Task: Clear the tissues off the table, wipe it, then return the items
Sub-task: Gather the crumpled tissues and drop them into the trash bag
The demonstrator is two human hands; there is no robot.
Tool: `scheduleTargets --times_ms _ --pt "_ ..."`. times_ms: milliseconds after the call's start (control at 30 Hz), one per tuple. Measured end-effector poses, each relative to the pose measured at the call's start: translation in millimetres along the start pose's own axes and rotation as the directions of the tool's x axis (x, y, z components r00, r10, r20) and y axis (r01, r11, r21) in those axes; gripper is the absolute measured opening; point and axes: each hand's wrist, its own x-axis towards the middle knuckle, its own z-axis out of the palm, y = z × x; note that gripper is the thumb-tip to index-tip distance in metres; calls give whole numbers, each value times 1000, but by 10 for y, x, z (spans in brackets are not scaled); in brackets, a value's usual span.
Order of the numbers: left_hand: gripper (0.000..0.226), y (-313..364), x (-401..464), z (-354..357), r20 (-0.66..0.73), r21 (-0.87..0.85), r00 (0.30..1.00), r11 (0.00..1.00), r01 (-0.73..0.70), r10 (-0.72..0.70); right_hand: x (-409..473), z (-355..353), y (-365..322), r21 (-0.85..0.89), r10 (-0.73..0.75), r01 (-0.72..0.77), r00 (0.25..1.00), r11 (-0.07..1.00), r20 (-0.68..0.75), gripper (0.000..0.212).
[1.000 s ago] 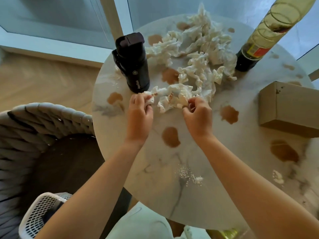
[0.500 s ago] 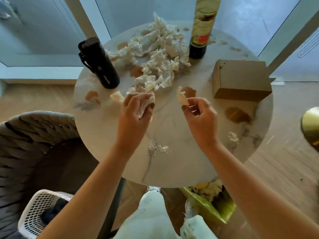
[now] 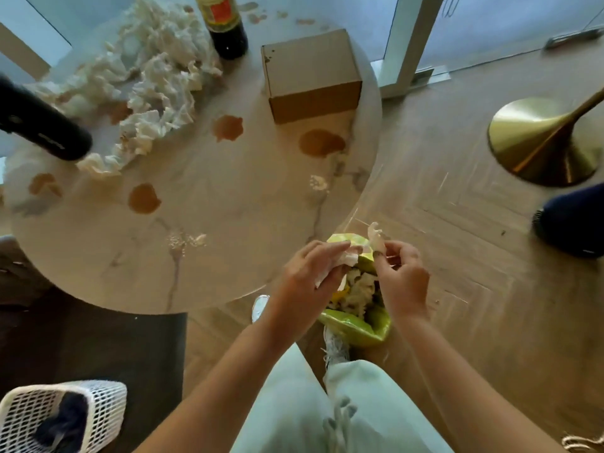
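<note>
Early stage: left hand (image 3: 313,266) and right hand (image 3: 400,273) each grip a tissue scrap over the green-lined bin (image 3: 356,328) lower centre, big tissue pile (image 3: 153,76) upper left still on stained table (image 3: 228,204), wiping not started.

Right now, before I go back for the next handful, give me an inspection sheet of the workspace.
Surface: round marble table with brown spill patches and white crumbs.
Job's things: crumpled tissue pile on the table's far left; more tissues in the green-lined bin on the floor.
Clutter: cardboard box, dark sauce bottle, black flask.
Hands: left hand holds a tissue over the bin; right hand pinches a tissue scrap.
Cables: nothing seen.
Surroundings: wood floor, gold stand base, white mesh basket.
</note>
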Motion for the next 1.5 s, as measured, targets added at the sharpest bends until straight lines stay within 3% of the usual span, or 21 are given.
scheduleTargets --times_ms 133,200,267,333,400,600,900,1267,1500 --pt "37 -164 37 470 96 -10 978 982 187 -185 15 -55 444 -140 243 -230 966 963 91 14" --pt "42 -304 75 676 229 21 924 951 309 -306 42 -62 591 -184 332 -308 936 933 114 24" --pt "55 -459 103 840 400 119 798 889 443 -451 83 -65 719 -262 430 -375 882 889 195 38" --pt "63 -577 118 924 516 308 625 807 503 -586 128 -77 815 -391 518 -393 803 832 294 47" --pt "60 -623 123 934 538 402 548 766 501 -641 163 -116 850 -453 559 -392 759 801 333 50" --pt "42 -528 94 722 404 255 700 808 531 -588 225 -169 713 -397 479 -355 832 847 278 38" --pt "29 -293 25 38 125 28 892 901 434 -433 424 15 -138 -203 140 -98 968 974 208 21" --pt "31 -616 265 -1028 -112 -48 887 894 446 -448 461 695 -1316 -88 -197 215 964 973 181 19" --pt "28 -1125 480 -1976 -219 6 874 896 445 -433 428 1577 -2043 -35 -296 320 907 947 299 18"
